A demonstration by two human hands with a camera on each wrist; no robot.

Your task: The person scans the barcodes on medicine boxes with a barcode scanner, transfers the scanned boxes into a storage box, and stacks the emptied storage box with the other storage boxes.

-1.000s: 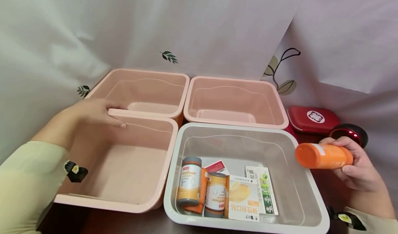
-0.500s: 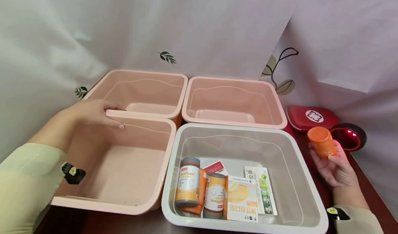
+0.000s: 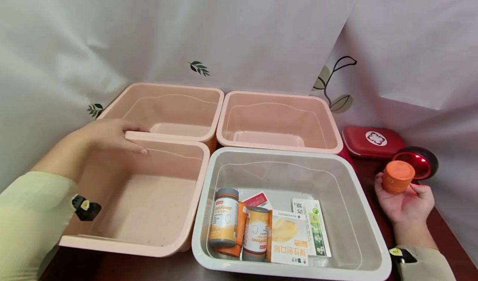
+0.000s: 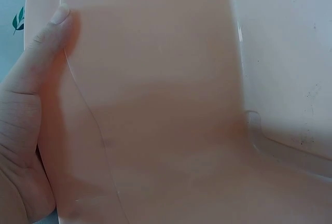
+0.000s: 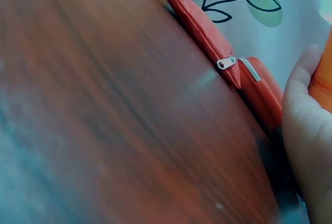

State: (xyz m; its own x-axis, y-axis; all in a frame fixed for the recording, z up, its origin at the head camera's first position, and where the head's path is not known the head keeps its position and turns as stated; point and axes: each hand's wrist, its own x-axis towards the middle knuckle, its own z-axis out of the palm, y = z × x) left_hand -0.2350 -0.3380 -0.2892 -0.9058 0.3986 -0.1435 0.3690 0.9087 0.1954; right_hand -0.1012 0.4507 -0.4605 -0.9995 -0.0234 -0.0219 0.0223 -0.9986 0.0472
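My left hand (image 3: 106,135) grips the back rim of the front-left pink bin (image 3: 130,250), thumb inside the wall and fingers over the far side. The left wrist view shows the thumb (image 4: 49,37) against the bin's inner wall. On the right, my right hand (image 3: 405,208) holds an orange bottle (image 3: 398,177), palm turned up and one round end facing the head camera. Just behind the bottle stands a round black device (image 3: 431,160) glowing red inside. Only a sliver of the bottle (image 5: 324,76) shows in the right wrist view.
A grey-white bin (image 3: 289,268) holds orange-and-grey bottles (image 3: 225,218), a plaster box (image 3: 289,239) and a green-white box (image 3: 315,231). Two pink bins (image 3: 175,88) (image 3: 280,96) stand behind. A red first-aid case (image 3: 373,142) lies back right, a zipped red pouch (image 5: 199,27) beside it.
My right hand has turned palm up and moved down and right, bringing the orange bottle from lying sideways over the grey bin's edge to end-on before the black device. The left hand keeps its grip.
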